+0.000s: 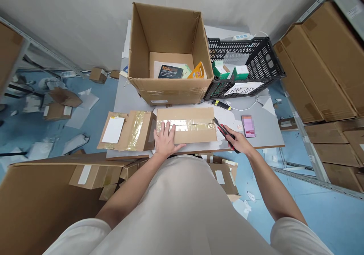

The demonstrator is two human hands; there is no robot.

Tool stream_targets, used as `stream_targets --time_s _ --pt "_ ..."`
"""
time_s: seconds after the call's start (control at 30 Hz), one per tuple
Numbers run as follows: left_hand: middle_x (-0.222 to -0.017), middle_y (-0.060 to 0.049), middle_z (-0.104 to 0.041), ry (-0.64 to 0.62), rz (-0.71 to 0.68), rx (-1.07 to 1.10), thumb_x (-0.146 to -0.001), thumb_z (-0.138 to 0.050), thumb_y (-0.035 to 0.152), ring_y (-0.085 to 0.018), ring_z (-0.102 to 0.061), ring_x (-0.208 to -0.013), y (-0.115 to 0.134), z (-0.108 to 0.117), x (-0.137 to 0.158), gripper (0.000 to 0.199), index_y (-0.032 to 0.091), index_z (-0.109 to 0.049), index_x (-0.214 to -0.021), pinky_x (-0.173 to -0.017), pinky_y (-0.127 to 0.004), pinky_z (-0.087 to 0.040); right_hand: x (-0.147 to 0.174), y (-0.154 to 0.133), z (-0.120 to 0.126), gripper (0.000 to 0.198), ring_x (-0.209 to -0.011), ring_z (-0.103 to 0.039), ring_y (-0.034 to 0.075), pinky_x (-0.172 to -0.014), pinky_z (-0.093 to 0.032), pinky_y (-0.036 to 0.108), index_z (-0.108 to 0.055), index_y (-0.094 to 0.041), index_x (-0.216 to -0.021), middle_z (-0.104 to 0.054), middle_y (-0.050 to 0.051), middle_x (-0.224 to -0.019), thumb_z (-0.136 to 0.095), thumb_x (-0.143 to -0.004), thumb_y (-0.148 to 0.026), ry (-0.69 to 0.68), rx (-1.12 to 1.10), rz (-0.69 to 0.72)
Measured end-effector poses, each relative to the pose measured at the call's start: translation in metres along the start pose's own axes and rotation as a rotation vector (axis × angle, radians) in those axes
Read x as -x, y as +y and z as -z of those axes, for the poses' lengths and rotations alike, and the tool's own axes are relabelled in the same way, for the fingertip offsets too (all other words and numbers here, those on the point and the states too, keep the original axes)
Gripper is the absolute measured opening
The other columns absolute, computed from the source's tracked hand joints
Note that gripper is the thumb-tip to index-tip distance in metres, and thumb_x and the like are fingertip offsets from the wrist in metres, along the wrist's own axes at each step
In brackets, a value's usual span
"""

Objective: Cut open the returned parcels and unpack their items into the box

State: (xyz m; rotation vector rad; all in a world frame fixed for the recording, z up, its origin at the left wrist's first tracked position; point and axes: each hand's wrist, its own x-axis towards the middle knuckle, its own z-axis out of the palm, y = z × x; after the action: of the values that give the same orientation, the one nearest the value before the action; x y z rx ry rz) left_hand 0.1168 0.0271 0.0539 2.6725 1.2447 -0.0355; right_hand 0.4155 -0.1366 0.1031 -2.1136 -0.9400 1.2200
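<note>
A taped cardboard box [196,135] lies flat on the table in front of me, with shiny clear tape along its middle seam. My left hand [165,139] rests on its left part, fingers spread. In my right hand [239,141] is a black and red utility knife [224,132], its tip at the right end of the box's taped seam. Left of this box sit smaller cardboard boxes, one with gold-looking tape [136,130] and one with a white label [113,130]. A second knife, yellow and black [222,105], lies behind my right hand.
A large open carton [170,90] holding flat packets stands at the back, beside a black plastic crate [265,61] with green-and-white boxes. A phone [248,126] lies at the right. Shelves of cartons [321,61] flank the table; a big open box [42,202] is at lower left.
</note>
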Motion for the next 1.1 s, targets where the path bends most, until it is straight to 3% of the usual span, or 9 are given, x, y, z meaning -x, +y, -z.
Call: stream_targets --time_s 0.17,0.3,0.57,0.87,1.0,1.1 --pt "-0.156 -0.019 -0.019 -0.045 0.023 -0.026 -0.075 -0.041 0.077 -0.039 -0.007 -0.145 0.002 0.003 0.000 0.097 0.015 -0.027 -0.148 -0.103 -0.057 -0.023 0.009 -0.002 0.015 0.059 -0.038 -0.046 0.008 -0.036 -0.038 0.018 -0.037 -0.026 -0.146 -0.050 -0.006 -0.052 -0.048 -0.088 -0.030 -0.125 0.230 0.014" --pt "-0.157 -0.018 -0.017 -0.099 0.009 -0.042 -0.075 -0.040 0.077 -0.039 -0.004 -0.145 0.003 0.007 0.002 0.097 0.016 -0.024 -0.149 -0.099 -0.057 -0.027 0.022 -0.004 0.016 0.059 -0.041 -0.048 0.009 -0.040 -0.040 0.019 -0.037 -0.024 -0.147 -0.051 -0.005 -0.053 -0.047 -0.089 -0.028 -0.150 0.285 -0.001" --pt "-0.157 -0.017 -0.015 -0.131 0.010 -0.045 -0.076 -0.038 0.076 -0.039 -0.003 -0.145 0.004 0.010 0.001 0.095 0.018 -0.022 -0.150 -0.098 -0.059 -0.030 0.052 -0.008 -0.018 0.057 -0.044 -0.054 0.012 -0.050 -0.044 0.024 -0.031 -0.027 -0.148 -0.059 -0.003 -0.060 -0.038 -0.092 -0.029 0.019 0.350 -0.069" --pt "-0.157 -0.019 -0.016 -0.110 -0.020 -0.014 -0.076 -0.043 0.074 -0.041 -0.006 -0.144 0.003 0.009 0.002 0.095 0.017 -0.025 -0.149 -0.098 -0.061 -0.030 0.076 -0.004 -0.033 0.059 -0.061 -0.062 0.020 -0.058 -0.042 0.028 -0.033 -0.025 -0.148 -0.066 0.004 -0.072 -0.037 -0.089 -0.027 0.118 0.566 0.001" --pt "-0.156 -0.020 -0.019 -0.095 -0.013 0.013 -0.073 -0.045 0.076 -0.041 -0.007 -0.144 0.006 0.010 0.003 0.097 0.017 -0.028 -0.148 -0.099 -0.061 -0.029 0.090 0.010 -0.031 0.057 -0.051 -0.059 0.017 -0.053 -0.044 0.028 -0.032 -0.029 -0.148 -0.063 0.000 -0.064 -0.037 -0.091 -0.033 0.106 0.376 -0.026" --pt "-0.154 -0.020 -0.024 -0.046 0.006 0.072 -0.071 -0.050 0.075 -0.040 -0.013 -0.143 0.008 0.016 0.002 0.096 0.017 -0.033 -0.145 -0.104 -0.062 -0.025 0.089 0.022 -0.031 0.064 -0.053 -0.061 0.017 -0.055 -0.050 0.030 -0.026 -0.028 -0.150 -0.065 -0.001 -0.066 -0.043 -0.090 -0.042 0.276 0.116 -0.037"
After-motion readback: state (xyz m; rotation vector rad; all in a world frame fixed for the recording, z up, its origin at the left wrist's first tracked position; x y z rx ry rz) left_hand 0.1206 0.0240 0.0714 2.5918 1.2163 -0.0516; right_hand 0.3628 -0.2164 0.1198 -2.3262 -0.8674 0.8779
